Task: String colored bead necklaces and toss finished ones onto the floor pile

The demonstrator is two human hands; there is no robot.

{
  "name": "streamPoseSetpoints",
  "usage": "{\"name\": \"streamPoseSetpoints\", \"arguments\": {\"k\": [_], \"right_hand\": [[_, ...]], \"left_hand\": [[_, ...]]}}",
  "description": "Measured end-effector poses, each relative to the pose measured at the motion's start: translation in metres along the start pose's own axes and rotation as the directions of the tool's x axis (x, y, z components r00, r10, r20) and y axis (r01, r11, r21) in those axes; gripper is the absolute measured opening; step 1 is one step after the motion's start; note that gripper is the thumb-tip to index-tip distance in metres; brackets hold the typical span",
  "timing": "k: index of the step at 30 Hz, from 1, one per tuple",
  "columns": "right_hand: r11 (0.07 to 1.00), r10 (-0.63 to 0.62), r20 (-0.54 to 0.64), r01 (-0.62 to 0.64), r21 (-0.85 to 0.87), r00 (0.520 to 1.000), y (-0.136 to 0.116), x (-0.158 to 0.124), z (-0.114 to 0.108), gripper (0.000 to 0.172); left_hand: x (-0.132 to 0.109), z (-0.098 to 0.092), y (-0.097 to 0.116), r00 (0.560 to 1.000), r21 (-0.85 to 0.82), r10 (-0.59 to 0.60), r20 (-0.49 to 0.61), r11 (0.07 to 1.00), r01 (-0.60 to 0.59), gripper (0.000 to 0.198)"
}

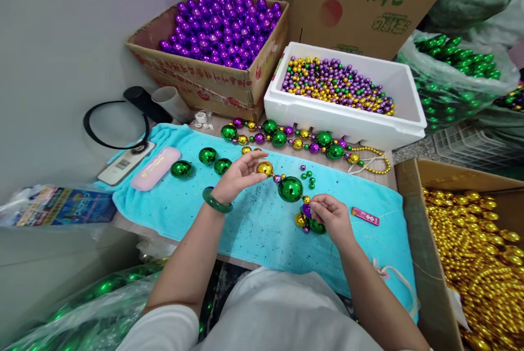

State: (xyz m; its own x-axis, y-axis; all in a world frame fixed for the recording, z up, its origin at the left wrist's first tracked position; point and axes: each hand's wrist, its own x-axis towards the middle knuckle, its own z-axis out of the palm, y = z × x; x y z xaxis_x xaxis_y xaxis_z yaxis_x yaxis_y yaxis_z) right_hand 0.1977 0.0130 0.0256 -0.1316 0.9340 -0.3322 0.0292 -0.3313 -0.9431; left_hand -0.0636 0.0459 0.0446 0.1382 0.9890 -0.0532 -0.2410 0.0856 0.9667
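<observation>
A bead strand [290, 189] with a large green bead, gold beads and small purple beads stretches between my hands above the turquoise towel [262, 231]. My left hand [239, 177], with a green bangle [216, 201] at the wrist, has its thumb and fingers around the gold bead [265, 169] at one end. My right hand [333, 217] pinches the strand beside a purple bead [305, 209]. More gold and green beads hang or lie below those fingertips. Loose green beads [207, 156] rest on the towel left of my hands; several small beads [311, 180] lie behind the strand.
Behind the towel lie long bead strands [279, 138], a carton of purple beads [188, 81] and a white foam box [344, 122]. A carton of gold beads [429, 263] stands at right. A pink case [155, 168], phone [126, 164] and small pink packet [365, 216] lie on the towel.
</observation>
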Motion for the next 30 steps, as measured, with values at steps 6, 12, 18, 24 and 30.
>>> {"name": "streamPoseSetpoints", "arguments": {"k": [6, 12, 18, 24, 30], "right_hand": [[0.999, -0.049, -0.032, 0.049, 0.001, 0.998, 0.007, 0.002, 0.012, 0.029], [0.995, -0.064, 0.083, 0.058, 0.076, 0.994, 0.011, 0.002, 0.022, 0.036], [0.935, -0.076, 0.289, 0.17, -0.313, 0.954, 0.012, 0.001, 0.02, 0.029], [0.536, -0.54, 0.156, 0.48, -0.694, 0.827, -0.016, 0.002, 0.038, 0.028], [0.562, -0.637, 0.32, 0.707, -0.43, 0.701, -0.047, 0.006, 0.068, 0.026]], "left_hand": [[-0.006, 0.006, 0.001, 0.993, -0.057, 0.076, -0.095, 0.995, -0.082, 0.038], [-0.009, 0.005, -0.002, 0.984, -0.062, -0.015, -0.179, 0.998, 0.003, 0.03], [-0.014, 0.004, -0.001, 0.957, 0.128, 0.156, -0.244, 0.984, -0.128, 0.012], [-0.025, 0.016, 0.029, 0.911, 0.402, 0.35, -0.216, 0.883, -0.244, 0.01], [-0.035, 0.031, 0.048, 0.928, 0.488, 0.372, -0.04, 0.817, -0.306, 0.011]]}}
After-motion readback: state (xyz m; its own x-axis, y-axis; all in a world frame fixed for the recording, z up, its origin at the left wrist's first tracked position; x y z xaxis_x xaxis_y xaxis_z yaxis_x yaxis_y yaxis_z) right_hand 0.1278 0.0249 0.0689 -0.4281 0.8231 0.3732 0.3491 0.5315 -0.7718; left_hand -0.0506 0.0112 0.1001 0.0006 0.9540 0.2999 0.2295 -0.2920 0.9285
